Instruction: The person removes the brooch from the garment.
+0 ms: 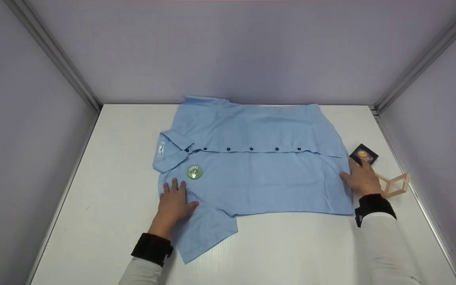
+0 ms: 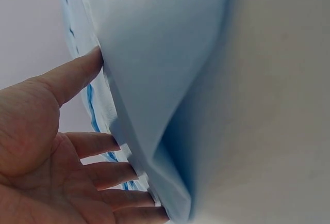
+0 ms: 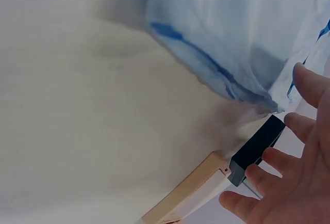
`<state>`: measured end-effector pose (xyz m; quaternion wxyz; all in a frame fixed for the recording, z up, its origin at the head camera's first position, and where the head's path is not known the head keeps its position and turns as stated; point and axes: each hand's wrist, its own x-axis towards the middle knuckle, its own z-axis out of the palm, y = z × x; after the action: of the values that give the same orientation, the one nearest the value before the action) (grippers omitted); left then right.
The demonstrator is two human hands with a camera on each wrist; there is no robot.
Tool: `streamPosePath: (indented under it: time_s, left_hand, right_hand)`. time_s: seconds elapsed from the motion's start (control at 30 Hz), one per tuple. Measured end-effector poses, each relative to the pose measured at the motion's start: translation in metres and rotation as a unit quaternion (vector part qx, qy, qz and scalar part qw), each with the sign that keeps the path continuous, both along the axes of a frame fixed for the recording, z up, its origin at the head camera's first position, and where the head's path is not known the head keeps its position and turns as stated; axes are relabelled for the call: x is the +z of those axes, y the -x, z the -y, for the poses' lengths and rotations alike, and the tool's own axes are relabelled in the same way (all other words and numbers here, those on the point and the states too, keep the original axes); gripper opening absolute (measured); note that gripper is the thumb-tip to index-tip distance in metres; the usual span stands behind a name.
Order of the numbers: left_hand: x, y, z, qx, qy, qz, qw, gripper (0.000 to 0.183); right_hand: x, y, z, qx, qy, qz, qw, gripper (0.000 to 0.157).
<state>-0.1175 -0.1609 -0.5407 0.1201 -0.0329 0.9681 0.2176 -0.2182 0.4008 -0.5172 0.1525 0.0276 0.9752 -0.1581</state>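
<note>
A light blue short-sleeved shirt (image 1: 275, 178) lies spread flat, collar to the left and hem to the right, its dark buttons running across the middle. My left hand (image 1: 173, 205), fingers spread, rests on the cloth by the shoulder and near sleeve. Just beyond those fingertips is a round green badge (image 1: 194, 171) on the shirt front. At the hem, my right hand (image 1: 363, 179) has its thumb against the cloth and its fingers reaching past the edge. Those fingers overlap a small black square box (image 1: 364, 152) with a picture on top.
Beside my right wrist stands a hinged light wooden frame (image 1: 399, 187), partly behind the hand. The white table (image 1: 105, 190) is bounded by grey panels at the back (image 1: 228, 51), left and right. The shirt's far sleeve reaches the back panel.
</note>
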Motion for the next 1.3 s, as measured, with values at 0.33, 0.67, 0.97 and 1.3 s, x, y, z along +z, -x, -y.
streamPosePath:
  time_s: [0.33, 0.67, 0.97, 1.3]
  left_hand:
    - [0.002, -0.001, 0.000, -0.003, 0.001, -0.001, 1.0000, 0.086]
    - [0.004, -0.001, -0.003, 0.001, 0.001, 0.009, 1.0000, 0.086]
    - [0.002, 0.000, -0.001, -0.001, -0.002, 0.011, 0.9999, 0.086]
    - [0.001, -0.001, 0.000, -0.001, 0.012, -0.001, 0.9999, 0.085]
  right_hand:
    - [0.009, 0.001, -0.019, -0.021, -0.011, 0.027, 0.999, 0.077]
    - [0.009, -0.001, -0.025, -0.039, -0.013, 0.013, 0.999, 0.072]
    - [0.006, -0.003, -0.024, -0.032, -0.017, 0.014, 0.999, 0.075]
    - [0.006, 0.001, 0.017, 0.029, -0.002, -0.033, 0.999, 0.071]
